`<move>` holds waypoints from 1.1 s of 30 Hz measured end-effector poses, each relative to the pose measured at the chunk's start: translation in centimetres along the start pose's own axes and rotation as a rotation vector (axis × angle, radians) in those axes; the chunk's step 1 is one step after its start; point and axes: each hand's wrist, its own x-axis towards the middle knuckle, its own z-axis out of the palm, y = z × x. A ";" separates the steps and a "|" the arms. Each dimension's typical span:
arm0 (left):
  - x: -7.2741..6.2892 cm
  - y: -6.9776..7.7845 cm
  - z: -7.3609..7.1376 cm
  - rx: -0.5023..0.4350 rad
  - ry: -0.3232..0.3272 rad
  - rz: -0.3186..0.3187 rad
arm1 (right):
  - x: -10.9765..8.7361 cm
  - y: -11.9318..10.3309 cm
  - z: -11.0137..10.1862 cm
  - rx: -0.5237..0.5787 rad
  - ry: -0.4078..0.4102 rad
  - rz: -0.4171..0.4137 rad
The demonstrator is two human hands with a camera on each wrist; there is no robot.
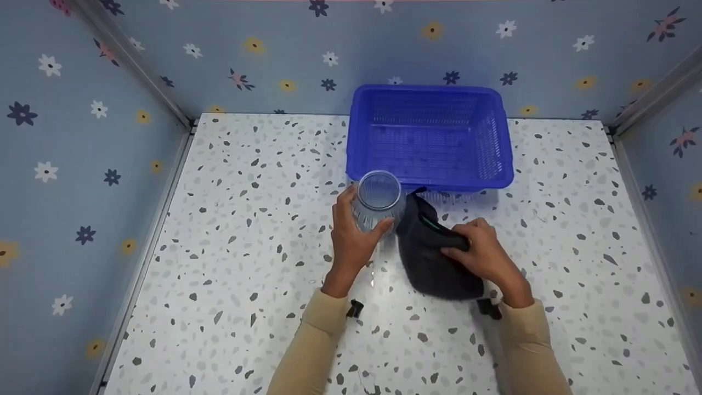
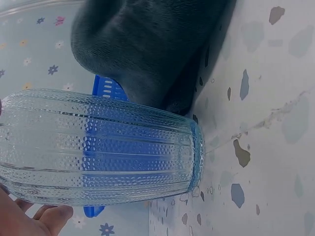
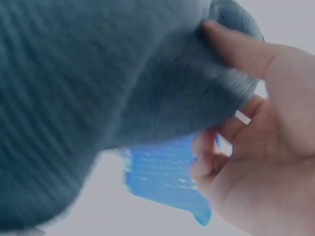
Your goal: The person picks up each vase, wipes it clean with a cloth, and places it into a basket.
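My left hand (image 1: 352, 238) grips a clear ribbed glass jar (image 1: 366, 216) around its sides, thumb on the near side. The jar stands upright with its open mouth facing up. In the left wrist view, the jar's textured wall (image 2: 118, 147) appears sideways, its base at the table surface. Just right of the jar is a soft dark cloth item (image 1: 436, 271), pouch-like, with an opening along its top edge and a bit of green inside. My right hand (image 1: 485, 249) pinches that edge between thumb and fingers. The right wrist view shows the dark fabric (image 3: 167, 93) close up and blurred.
A blue plastic basket (image 1: 430, 184) with perforated walls stands behind the jar and the cloth item, against the back wall. The white speckled tabletop (image 1: 247, 230) extends on both sides. Flower-patterned panels (image 1: 274, 66) enclose the table at the back, left and right.
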 end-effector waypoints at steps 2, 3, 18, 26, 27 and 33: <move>0.0 0.0 0.0 0.004 0.004 0.002 | -0.5 -0.4 -1.0 0.034 0.050 -0.064; 0.0 0.0 0.0 0.007 0.007 0.002 | -0.7 -0.5 -1.5 0.057 0.074 -0.091; 0.1 0.2 0.0 0.014 0.003 0.001 | -2.7 -3.9 -5.8 -0.383 0.410 -0.356; 0.3 0.0 0.0 -0.001 0.019 0.037 | -3.9 -5.9 1.5 -0.330 -0.470 -0.336; 0.3 0.0 0.0 -0.001 0.018 0.044 | -3.9 -6.0 1.7 -0.302 -0.543 -0.329; 0.1 0.0 0.1 -0.009 0.013 0.053 | -3.5 -6.7 0.2 -0.338 -0.602 -0.271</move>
